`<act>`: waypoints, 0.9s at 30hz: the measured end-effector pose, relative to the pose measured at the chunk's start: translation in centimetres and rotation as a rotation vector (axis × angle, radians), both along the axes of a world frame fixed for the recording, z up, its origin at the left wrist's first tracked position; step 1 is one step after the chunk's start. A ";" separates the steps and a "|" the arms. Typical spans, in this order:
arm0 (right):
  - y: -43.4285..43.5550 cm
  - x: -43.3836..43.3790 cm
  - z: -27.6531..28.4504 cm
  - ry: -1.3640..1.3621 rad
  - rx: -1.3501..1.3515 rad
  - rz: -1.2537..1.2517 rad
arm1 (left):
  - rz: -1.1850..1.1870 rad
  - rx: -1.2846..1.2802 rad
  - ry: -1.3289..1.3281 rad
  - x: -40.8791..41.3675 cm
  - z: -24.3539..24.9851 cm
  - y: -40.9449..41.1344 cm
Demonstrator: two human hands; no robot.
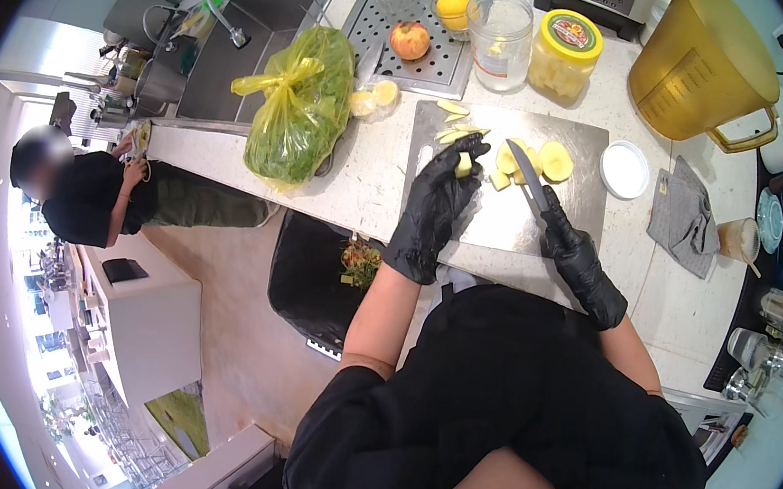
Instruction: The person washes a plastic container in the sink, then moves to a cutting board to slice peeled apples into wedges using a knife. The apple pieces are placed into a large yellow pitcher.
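Observation:
My left hand (439,196), in a black glove, pinches a small pale yellow chunk of fruit (463,165) above the left part of a metal cutting board (501,224). Gripped by its handle in my right hand (575,257), also gloved in black, is a knife (526,171) whose blade points up and left. Thick pale yellow rounds (556,161) lie beneath and beside the blade, with a cut chunk (500,180) close by. Thin yellow-green strips (453,107) rest along the board's far left part. The exact kind of fruit cannot be told.
A yellow bag of greens (298,113) sits left, near the sink (229,55). Behind the board stand a clear jar (498,48), a yellow-lidded jar (565,59) and an amber pitcher (703,70). A white lid (624,169) and grey cloth (684,214) lie right. Another person (89,191) stands far left.

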State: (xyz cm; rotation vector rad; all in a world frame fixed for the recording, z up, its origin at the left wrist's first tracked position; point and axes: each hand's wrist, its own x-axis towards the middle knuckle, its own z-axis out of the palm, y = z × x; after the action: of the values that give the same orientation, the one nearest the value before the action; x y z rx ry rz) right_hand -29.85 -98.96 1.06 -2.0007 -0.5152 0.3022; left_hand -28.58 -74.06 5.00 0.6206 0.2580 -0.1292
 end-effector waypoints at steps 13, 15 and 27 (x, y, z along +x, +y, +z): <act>-0.4 -0.9 -3.2 -0.169 -0.088 0.079 | 0.087 0.322 -0.202 12.8 8.8 -0.9; -0.6 -1.0 -4.5 -0.224 -0.090 0.072 | 0.191 0.662 -0.241 15.7 9.4 -1.4; -0.4 -1.0 -4.5 -0.246 -0.176 0.052 | 0.474 1.644 -0.678 20.1 7.2 2.0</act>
State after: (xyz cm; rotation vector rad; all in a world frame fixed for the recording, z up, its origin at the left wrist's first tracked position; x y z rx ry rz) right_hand -30.88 -99.32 -3.43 -2.2126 -0.7178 0.1370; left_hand -8.46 -72.03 12.23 2.1367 -0.2326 0.8431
